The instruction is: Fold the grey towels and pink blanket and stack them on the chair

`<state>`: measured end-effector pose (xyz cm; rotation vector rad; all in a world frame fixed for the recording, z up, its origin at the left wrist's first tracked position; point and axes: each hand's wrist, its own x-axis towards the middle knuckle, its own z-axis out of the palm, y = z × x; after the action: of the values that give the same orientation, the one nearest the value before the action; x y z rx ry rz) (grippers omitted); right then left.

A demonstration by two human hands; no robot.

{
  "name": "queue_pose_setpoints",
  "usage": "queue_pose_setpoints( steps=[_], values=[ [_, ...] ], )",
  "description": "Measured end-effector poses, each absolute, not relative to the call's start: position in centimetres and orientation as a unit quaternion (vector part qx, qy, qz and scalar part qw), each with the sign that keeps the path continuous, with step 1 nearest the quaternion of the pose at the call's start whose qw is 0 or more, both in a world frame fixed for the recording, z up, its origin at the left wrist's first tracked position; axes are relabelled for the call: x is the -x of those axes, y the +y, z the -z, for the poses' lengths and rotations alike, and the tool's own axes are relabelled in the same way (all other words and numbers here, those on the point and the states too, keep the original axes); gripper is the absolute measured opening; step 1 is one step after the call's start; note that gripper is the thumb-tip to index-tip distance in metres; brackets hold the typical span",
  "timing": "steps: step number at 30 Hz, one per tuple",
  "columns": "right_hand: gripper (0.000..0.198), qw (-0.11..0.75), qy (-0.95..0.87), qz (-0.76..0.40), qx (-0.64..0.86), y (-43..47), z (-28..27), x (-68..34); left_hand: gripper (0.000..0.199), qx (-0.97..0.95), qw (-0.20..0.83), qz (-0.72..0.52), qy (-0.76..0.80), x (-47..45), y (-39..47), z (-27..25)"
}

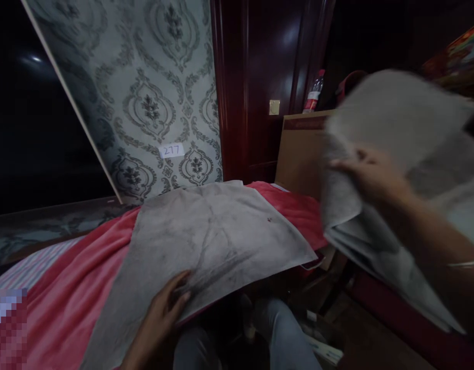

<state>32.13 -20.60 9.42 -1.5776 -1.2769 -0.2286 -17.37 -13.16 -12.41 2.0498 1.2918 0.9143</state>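
A grey cloth [221, 226] lies spread over the front of the surface, with creases across its middle and a small dark reddish spot near its right side. My left hand [165, 308] rests on the near part of this cloth, its thumb and fingers apart. On the right, my right hand [371, 174] is raised and closed on a second grey cloth [394, 118]. This cloth hangs in folds around the hand and forearm, blurred by motion. A bracelet [463, 264] circles my right wrist.
A red blanket [82, 272] lies under the spread cloth, showing at both sides. Behind it are a patterned wall [152, 67] with a paper label reading 277 [172, 150], a dark screen [36, 113], a cardboard box [300, 149] and a plastic bottle [314, 95].
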Motion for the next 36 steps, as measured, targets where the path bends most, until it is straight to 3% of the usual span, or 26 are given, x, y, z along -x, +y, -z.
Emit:
queue_pose_setpoints(
  steps=[3,6,9,15,19,24,29,33,36],
  values=[
    [0.051,0.51,-0.631,-0.101,0.575,-16.6,-5.5,-24.4,0.059,-0.753,0.289,-0.335,0.487,16.5,-12.6,12.0],
    [0.045,0.395,-0.758,-0.247,0.458,-14.3,1.0,-19.2,0.049,-0.815,0.175,-0.293,0.467,15.7,-12.7,13.7],
    [0.042,0.326,-0.76,-0.328,0.457,-13.1,7.2,-19.6,0.05,-0.855,0.035,-0.233,0.462,14.9,-13.5,16.7],
    [0.033,0.33,-0.646,-0.086,0.683,-11.6,14.6,-29.4,0.055,-0.875,-0.122,-0.186,0.43,14.7,-14.6,19.3],
    [0.032,0.3,-0.611,-0.025,0.732,-12.4,16.9,-33.0,0.045,-0.885,-0.162,-0.185,0.395,14.9,-14.5,18.6],
    [0.033,0.24,-0.619,0.014,0.748,-13.2,17.6,-32.0,0.025,-0.89,-0.166,-0.232,0.355,15.0,-15.3,17.1],
    [0.03,0.239,-0.616,0.02,0.751,-12.4,17.0,-29.3,0.012,-0.887,-0.088,-0.304,0.335,14.6,-16.8,14.1],
    [0.028,0.27,-0.601,0.002,0.752,-11.6,16.8,-28.1,0.02,-0.875,-0.072,-0.331,0.346,11.0,-17.5,12.0],
    [0.032,0.319,-0.599,0.006,0.735,-12.0,17.5,-28.4,0.045,-0.913,-0.049,-0.255,0.314,6.0,-17.1,11.6]
  ],
)
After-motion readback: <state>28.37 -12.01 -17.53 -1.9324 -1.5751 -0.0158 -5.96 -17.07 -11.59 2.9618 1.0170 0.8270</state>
